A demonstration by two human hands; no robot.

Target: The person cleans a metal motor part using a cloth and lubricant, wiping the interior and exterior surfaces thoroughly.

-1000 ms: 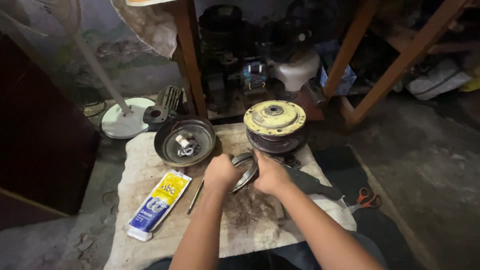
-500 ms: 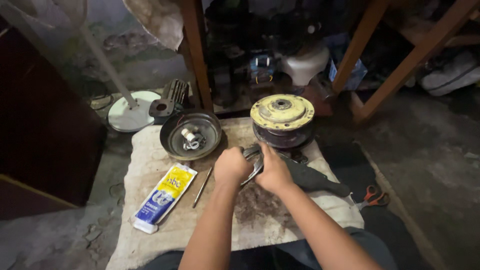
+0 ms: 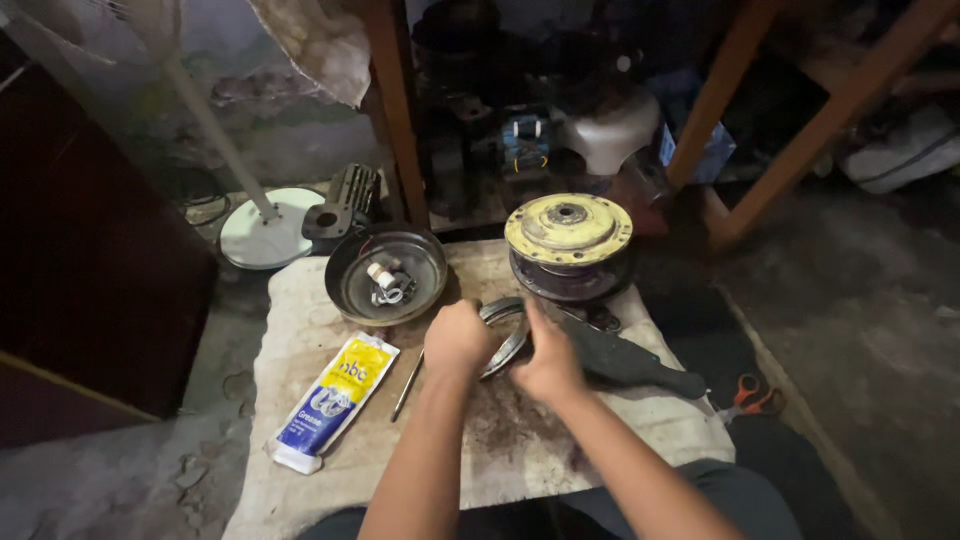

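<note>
Between both hands [image 3: 505, 345], curved metal piece [image 3: 508, 345] arcs upward-right.

The curved grey metal piece [image 3: 505, 335] is shining a little where the light is hitting it. The round metal wheel with the yellow painted top [image 3: 568, 228] is looking dull, and its paint is looking worn and patchy. The dark round metal bowl [image 3: 386, 272] is looking smooth and a bit glossy, with small shiny metal bits lying inside. The pale cloth mat [image 3: 300, 330] is looking rough and is showing dark, dirty stains. The yellow and blue plastic tube [image 3: 335, 400] is looking smooth and glossy. The thin metal rod [image 3: 407, 386] is looking dull grey. The orange wooden legs [image 3: 830, 110] are looking painted and matt.
</note>
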